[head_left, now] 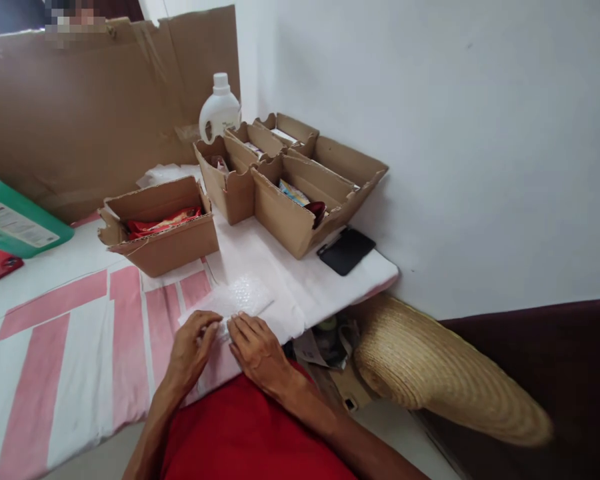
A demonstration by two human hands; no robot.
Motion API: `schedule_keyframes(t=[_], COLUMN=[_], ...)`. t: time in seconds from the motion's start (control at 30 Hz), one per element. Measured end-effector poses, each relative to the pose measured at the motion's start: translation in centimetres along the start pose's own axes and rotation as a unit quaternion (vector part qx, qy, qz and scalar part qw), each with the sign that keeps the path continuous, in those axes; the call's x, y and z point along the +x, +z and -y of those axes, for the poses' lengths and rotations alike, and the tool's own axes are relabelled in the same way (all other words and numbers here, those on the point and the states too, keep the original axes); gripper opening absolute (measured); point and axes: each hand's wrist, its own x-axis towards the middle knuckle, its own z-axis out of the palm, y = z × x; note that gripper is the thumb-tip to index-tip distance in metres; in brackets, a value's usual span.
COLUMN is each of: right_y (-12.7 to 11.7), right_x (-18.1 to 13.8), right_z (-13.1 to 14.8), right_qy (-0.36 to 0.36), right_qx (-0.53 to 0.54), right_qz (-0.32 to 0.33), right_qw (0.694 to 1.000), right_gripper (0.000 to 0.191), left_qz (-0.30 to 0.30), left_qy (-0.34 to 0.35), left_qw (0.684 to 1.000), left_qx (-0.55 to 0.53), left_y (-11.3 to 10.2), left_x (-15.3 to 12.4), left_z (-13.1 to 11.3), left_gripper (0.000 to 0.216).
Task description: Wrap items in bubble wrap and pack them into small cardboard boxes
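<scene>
Head view: your left hand (193, 347) and right hand (257, 350) pinched the near edge of a clear bubble-wrap sheet (237, 299), which lay at the desk's (55, 333) front edge. Risk noted: the light sheet could slide off that edge.

Soft, even daylight fills the scene; shadows are faint, the woven straw hat (445, 373) smears and edges bend outward.
</scene>
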Motion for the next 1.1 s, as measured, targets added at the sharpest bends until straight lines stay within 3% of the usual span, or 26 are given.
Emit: schedule_keyframes(t=[0.07, 0.13, 0.23, 0.3, 0.4, 0.53, 0.6, 0.67, 0.8, 0.87, 0.97, 1.1], right_y=[0.2, 0.0, -0.4, -0.4, -0.2, 0.4, 0.8, 0.9, 0.1, -0.6, -1.5, -1.7], right_x=[-0.2, -0.3, -0.3, -0.3, -0.5, -0.6, -0.5, -0.3, 0.2, 0.5, 1.1, 1.3], right_z=[0.1, 0.2, 0.1, -0.2, -0.7, -1.2, -1.2, -1.1, -1.1, -1.3, -1.7, -2.3], right_qy=[0.007, 0.010, 0.010, 0.008, 0.002, -0.003, 0.024, 0.080, 0.221, 0.270, 0.302, 0.329], right_qx=[0.017, 0.029, 0.039, 0.050, 0.068, 0.097, 0.118, 0.151, 0.252, 0.295, 0.318, 0.321], right_qz=[0.011, 0.019, 0.024, 0.024, 0.022, -0.003, -0.025, -0.060, -0.124, -0.128, -0.131, -0.123], right_qw=[1.000, 0.999, 0.999, 0.998, 0.997, 0.995, 0.992, 0.984, 0.934, 0.907, 0.889, 0.879], right_gripper=[0.039, 0.037, 0.036, 0.036, 0.037, 0.041, 0.030, 0.016, 0.014, 0.010, 0.009, 0.008], left_qz=[-0.097, -0.160, -0.122, -0.098, -0.119, -0.089, -0.061, -0.029, 0.008, -0.021, -0.054, -0.039], left_qy=[-0.054, -0.156, -0.286, -0.313, -0.312, -0.265, -0.239, -0.211, -0.140, -0.097, 0.005, 0.140], left_qw=[0.993, 0.969, 0.945, 0.944, 0.936, 0.928, 0.933, 0.937, 0.946, 0.966, 0.996, 0.986], left_qx=[0.045, 0.105, 0.105, 0.037, -0.113, -0.248, -0.263, -0.277, -0.293, -0.238, -0.072, 0.083], left_y=[-1.2, -2.4, -3.2, -2.9, -2.1, -1.4, -0.9, 0.1, 2.4, 3.2, 4.2, 5.8], left_x=[-1.2, -2.2, -2.8, -2.6, -2.3, -1.4, -0.3, 1.2, 3.9, 4.3, 4.0, 3.4], left_z=[0.2, 0.5, 1.0, 1.0, 0.3, -1.7, -3.1, -4.5, -6.6, -6.6, -5.1, -1.8], left_gripper=[0.032, 0.040, 0.054, 0.058, 0.064, 0.056, 0.051, 0.047, 0.044, 0.041, 0.029, 0.033])
